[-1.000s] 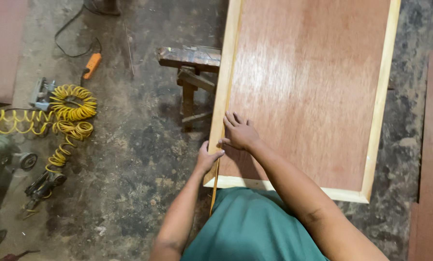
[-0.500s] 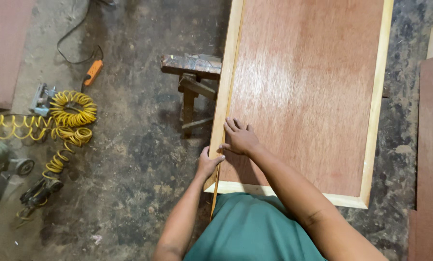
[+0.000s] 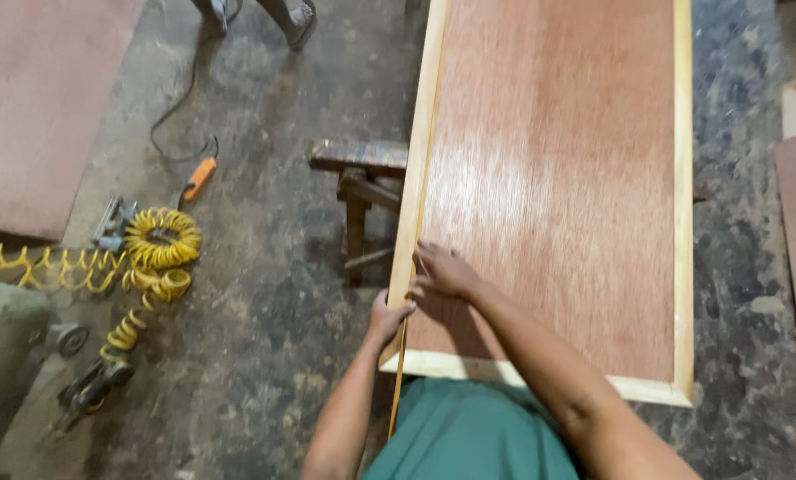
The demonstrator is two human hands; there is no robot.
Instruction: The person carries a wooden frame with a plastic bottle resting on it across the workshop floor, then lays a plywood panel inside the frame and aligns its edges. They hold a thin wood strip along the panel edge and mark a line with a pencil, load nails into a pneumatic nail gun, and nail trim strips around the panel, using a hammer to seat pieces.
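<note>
My left hand point(image 3: 387, 317) pinches the thin wood strip point(image 3: 418, 204) vs the door panel's point(image 3: 549, 196) left edge; right hand point(image 3: 447, 271) spread flat on it. Panel lies on sawhorse point(image 3: 360, 169). Yellow coiled hose point(image 3: 153, 253) on floor, left.

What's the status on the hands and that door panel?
Left hand grips thin strip at panel's left edge. Right hand flat on panel. Nothing blocking.

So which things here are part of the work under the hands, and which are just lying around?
In use:
- door panel with pale wood frame
- thin wood strip along its left edge
- left hand gripping that edge
- right hand pressing beside the strip
- wooden trestle under the panel

Lying about:
- yellow coiled air hose
- orange-handled tool
- brown board on the floor
</note>
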